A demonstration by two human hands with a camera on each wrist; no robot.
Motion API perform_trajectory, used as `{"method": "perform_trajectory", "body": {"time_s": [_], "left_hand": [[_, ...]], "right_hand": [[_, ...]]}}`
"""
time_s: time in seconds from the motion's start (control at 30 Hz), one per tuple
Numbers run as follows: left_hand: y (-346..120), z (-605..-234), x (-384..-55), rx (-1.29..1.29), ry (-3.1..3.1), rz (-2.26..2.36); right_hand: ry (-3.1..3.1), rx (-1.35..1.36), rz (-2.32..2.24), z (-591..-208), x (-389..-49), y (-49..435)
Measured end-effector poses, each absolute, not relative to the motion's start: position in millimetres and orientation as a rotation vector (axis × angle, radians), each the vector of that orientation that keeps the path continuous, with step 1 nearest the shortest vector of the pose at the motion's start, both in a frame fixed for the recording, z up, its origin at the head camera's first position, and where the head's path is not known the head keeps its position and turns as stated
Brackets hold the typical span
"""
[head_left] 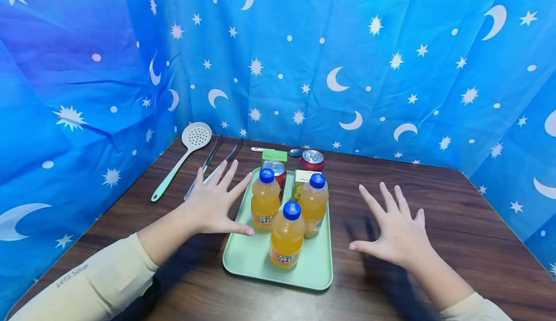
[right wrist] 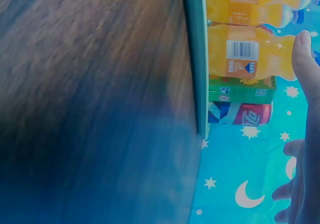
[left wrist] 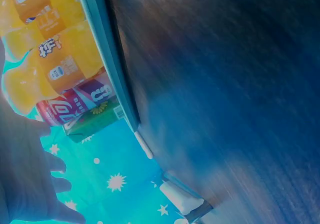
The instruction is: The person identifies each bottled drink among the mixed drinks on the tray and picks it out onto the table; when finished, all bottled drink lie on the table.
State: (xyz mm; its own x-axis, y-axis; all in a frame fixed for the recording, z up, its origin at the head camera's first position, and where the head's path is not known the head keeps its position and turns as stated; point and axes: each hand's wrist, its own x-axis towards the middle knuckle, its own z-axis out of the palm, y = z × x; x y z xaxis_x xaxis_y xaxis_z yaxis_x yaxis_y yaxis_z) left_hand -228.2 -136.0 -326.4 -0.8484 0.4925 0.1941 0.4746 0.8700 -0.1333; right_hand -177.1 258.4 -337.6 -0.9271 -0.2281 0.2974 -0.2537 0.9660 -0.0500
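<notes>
Left hand: the left hand (head_left: 208,210) has its fingers spread wide and straight, beside the tray's left edge; its thumb overlaps the rim in the head view — whether they touch, one cannot tell.
Right hand: the right hand (head_left: 397,239) is likewise splayed, off the tray's right side and apart from it, its thumb toward the bottles. The two hands are well apart, with the tray between them.
Tray: the pale green tray (head_left: 243,265) lies flat on the dark wood-grain table (head_left: 469,219), loaded with drinks.
Orange bottles: three stand upright on the tray under blue caps — front bottle (head_left: 286,244), left bottle (head_left: 265,202) and right bottle (head_left: 313,205). The front and left labels carry 芬达 in the head view; the right wrist view shows a barcode and a small blue "FANTA" mark on one. The pale writing on the caps is too small to make out.
Cans: the near can (head_left: 274,168) is behind the left bottle, the far can (head_left: 312,159) at the back right. Both are red with pale lettering, not clearly legible.
Cartons: the back carton (head_left: 274,156) is green; the front carton (head_left: 307,175), behind the right bottle, shows a yellow flower.
Utensils: a skimmer (head_left: 197,136) and metal tongs (head_left: 234,149) lie left of the tray, a spoon (head_left: 296,152) behind it.
Sleeve: the left sleeve (head_left: 100,282) seems to read "LETS SLIM".
</notes>
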Motion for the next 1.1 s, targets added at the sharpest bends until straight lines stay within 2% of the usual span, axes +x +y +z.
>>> {"method": "perform_trajectory", "body": {"time_s": [0.27,0.5,0.63,0.93,1.1], "left_hand": [[-141,-309,-228,-0.644,-2.733,-0.049],[-136,-300,-230,-0.441,-2.667,-0.612],[-131,-304,-240,-0.276,-2.639,-1.007],[-128,-328,-267,-0.001,-2.763,-1.461],[-124,-339,-274,0.115,-2.866,-1.488]], "right_hand": [[-2.756,0.399,0.238,-324,-173,252],[-2.659,0.516,0.543,-313,-167,248],[-2.537,0.656,0.807,-312,-165,246],[-2.327,0.817,1.157,-312,-150,221],[-2.299,0.849,1.309,-316,-143,203]]}}
